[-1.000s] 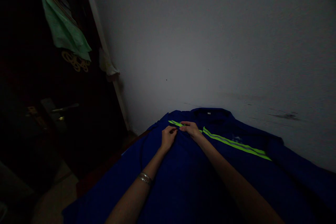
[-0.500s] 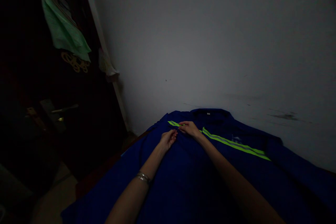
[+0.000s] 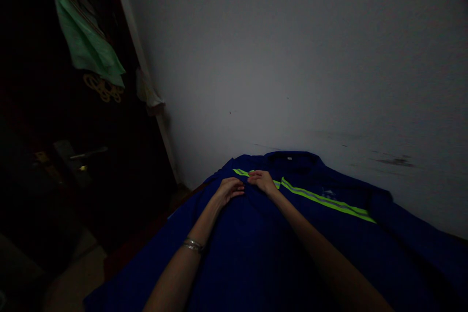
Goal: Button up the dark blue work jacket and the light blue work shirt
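A dark blue work jacket lies spread out in front of me, its collar toward the wall. A yellow-green reflective stripe with a grey middle runs across its chest. My left hand, with bracelets at the wrist, is on the front of the jacket just below the stripe, fingers bent and pinching the cloth. Close beside it, my right hand reaches over the stripe, its fingertips closed on the jacket front. The exact bit of fabric between the fingers is too dark to make out.
A pale wall with scuff marks rises right behind the jacket. To the left stands a dark door with a metal handle. A green cloth hangs on it, and a white plastic bag hangs by the frame.
My left hand has shifted slightly left and up and turned, with its back now more toward me. My right hand has stayed nearly in place, moving slightly down.
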The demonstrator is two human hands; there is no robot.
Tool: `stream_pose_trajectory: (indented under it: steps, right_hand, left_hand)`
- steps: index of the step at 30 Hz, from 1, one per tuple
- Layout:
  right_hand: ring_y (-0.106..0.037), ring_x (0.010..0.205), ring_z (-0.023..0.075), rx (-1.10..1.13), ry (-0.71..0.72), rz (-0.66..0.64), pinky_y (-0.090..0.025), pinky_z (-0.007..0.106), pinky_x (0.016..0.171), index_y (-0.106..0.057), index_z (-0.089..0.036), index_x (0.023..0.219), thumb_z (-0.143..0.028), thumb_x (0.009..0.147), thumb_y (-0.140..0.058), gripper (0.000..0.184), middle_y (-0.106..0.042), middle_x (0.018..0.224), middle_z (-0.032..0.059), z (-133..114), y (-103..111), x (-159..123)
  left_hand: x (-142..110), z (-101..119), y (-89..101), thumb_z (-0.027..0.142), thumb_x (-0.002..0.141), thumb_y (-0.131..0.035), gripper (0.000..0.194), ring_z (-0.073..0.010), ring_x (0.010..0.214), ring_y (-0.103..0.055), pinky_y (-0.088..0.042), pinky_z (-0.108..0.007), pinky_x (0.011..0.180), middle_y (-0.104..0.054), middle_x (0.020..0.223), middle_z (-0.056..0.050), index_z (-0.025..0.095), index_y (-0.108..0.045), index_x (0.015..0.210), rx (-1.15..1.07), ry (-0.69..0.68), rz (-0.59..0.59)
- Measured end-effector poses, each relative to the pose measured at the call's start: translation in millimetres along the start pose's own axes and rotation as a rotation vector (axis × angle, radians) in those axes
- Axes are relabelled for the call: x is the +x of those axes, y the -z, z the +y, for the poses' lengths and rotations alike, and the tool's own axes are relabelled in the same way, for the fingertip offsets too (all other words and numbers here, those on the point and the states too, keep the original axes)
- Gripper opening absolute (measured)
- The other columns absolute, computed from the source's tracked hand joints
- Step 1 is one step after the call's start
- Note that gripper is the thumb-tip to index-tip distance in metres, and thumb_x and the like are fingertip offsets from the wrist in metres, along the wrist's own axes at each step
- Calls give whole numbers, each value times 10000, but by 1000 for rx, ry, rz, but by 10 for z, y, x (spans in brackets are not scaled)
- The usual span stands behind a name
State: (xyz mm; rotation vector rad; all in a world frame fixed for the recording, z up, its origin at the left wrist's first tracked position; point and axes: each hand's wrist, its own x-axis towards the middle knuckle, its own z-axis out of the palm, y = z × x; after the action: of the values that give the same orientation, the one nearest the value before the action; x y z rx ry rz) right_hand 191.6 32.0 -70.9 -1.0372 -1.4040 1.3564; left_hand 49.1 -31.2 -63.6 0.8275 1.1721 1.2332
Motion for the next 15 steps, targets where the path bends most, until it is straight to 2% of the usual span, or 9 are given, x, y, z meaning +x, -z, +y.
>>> stream_pose_trajectory:
  steps: [2, 4, 8, 15]
  right_hand:
    - [-592, 528, 114, 5, 6, -7, -479, 225, 579, -617, -129, 684, 14, 503, -606, 231, -616, 525, -18, 3, -6, -2]
    - [-588, 527, 110, 7, 14, -20, -476, 225, 585, -615, -127, 668, 22, 502, -596, 224, -613, 526, -17, 5, -12, -8]
    - [-582, 541, 110, 5, 32, -55, -473, 232, 599, -616, -125, 646, 14, 495, -599, 207, -616, 543, -11, 16, -13, -31]
    - [-586, 574, 111, 36, 81, -106, -468, 240, 622, -629, -120, 716, -45, 492, -633, 237, -627, 593, -7, 69, 9, -83]
  left_hand:
    - [-9, 31, 2, 278, 705, -618, 202, -132, 579, -608, -532, -276, 572, -629, 661, -56, 114, -568, 811, 12, 40, -26]
    - [-5, 22, -28, 319, 693, -634, 262, -131, 534, -595, -530, -284, 543, -618, 622, -50, 113, -552, 831, 37, 48, 24]
    - [17, -45, -99, 177, 635, -686, 200, -101, 468, -559, -520, -251, 506, -588, 552, -30, 100, -504, 666, 93, -1, 155]
    - [26, -15, -64, 81, 636, -648, 141, -87, 458, -549, -522, -232, 500, -576, 523, -21, 94, -515, 589, 103, 9, 154]
